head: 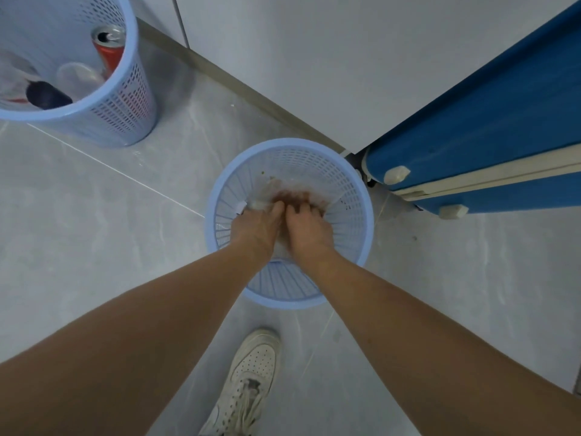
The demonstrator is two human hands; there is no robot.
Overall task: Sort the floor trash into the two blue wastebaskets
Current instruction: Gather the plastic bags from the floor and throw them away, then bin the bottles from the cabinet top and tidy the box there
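Down on the grey tile floor (pixel 94 215), two pale blue perforated wastebaskets stand well apart. Near wastebasket (pixel 361 196) sits centre frame, just beside a white wall panel (pixel 314 73) and a blue-and-cream piece of furniture (pixel 487 130) at right. Far wastebasket (pixel 132 89) is at upper left, partly cut by the frame edge.

Both bare forearms reach down into the near wastebasket. Left hand (pixel 254 228) and right hand (pixel 306 229) sit side by side, touching or almost so, backs facing up. Fingers curl downward; left-hand fingers press onto pale, crumpled paper or wrapper trash (pixel 256 204) at the basket bottom. Whether they pinch it or only push on it, I cannot tell. Right-hand fingers are bent over a brownish smeared patch (pixel 292 195); motion blur hides whether they hold anything. A few small greenish-brown specks lie on the basket floor beyond the hands.

Far wastebasket holds a red drinks can (pixel 108 45), opened top facing up, leaning on the inner wall; a clear plastic cup or lid (pixel 78 75); a dark rounded object (pixel 45 94); and some pale crumpled material at the left edge, unclear.

One white lace-up sneaker (pixel 248 379) stands on the tile below the near wastebasket, between the forearms.
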